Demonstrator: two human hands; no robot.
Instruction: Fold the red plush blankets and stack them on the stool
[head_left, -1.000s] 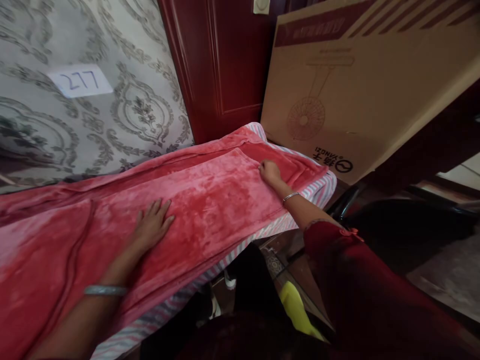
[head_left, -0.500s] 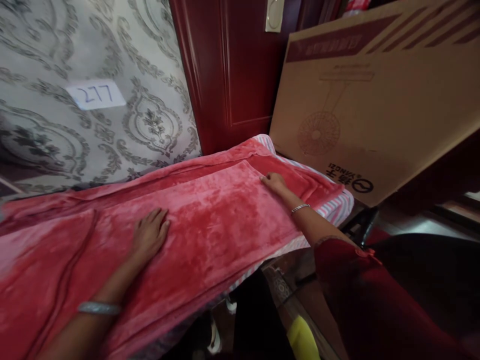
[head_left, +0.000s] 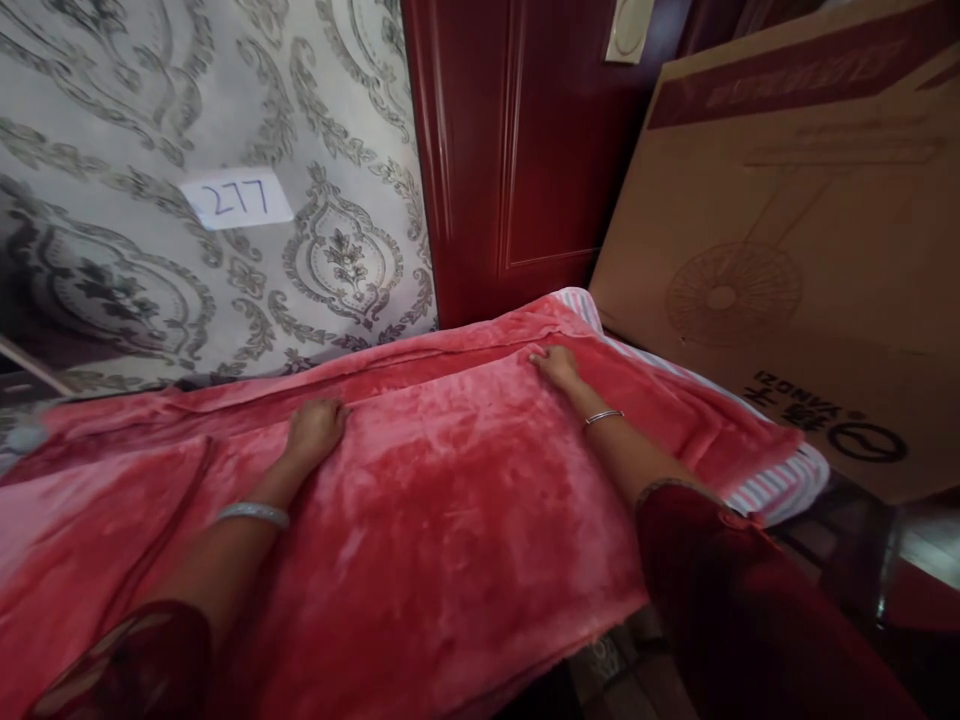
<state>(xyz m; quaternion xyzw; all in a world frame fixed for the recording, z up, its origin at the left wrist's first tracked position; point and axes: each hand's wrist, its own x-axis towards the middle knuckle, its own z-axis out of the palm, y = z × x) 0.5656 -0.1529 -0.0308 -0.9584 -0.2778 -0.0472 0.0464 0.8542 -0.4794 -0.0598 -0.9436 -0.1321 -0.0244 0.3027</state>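
Note:
A plush red-pink blanket [head_left: 465, 520] lies spread in folded layers over a surface, with a striped cloth [head_left: 787, 485] showing beneath it at the right end. My left hand [head_left: 316, 432] is closed on the far edge of the upper layer, left of centre, its fingertips mostly hidden. Farther right, my right hand [head_left: 556, 368] pinches the corner of that same layer between thumb and fingers. Between my two hands the folded edge runs nearly straight, with a lower red layer visible behind it.
Behind the blanket is a patterned grey wall [head_left: 345, 260] with a paper label [head_left: 237, 198] reading 277. A dark red door [head_left: 480, 150] stands beside it. At the right leans a large cardboard box [head_left: 810, 260] with a fan printed on it.
My left hand has slid from lying flat on the blanket to its far edge and closed there. My right hand has gripped the corner. The view has shifted left.

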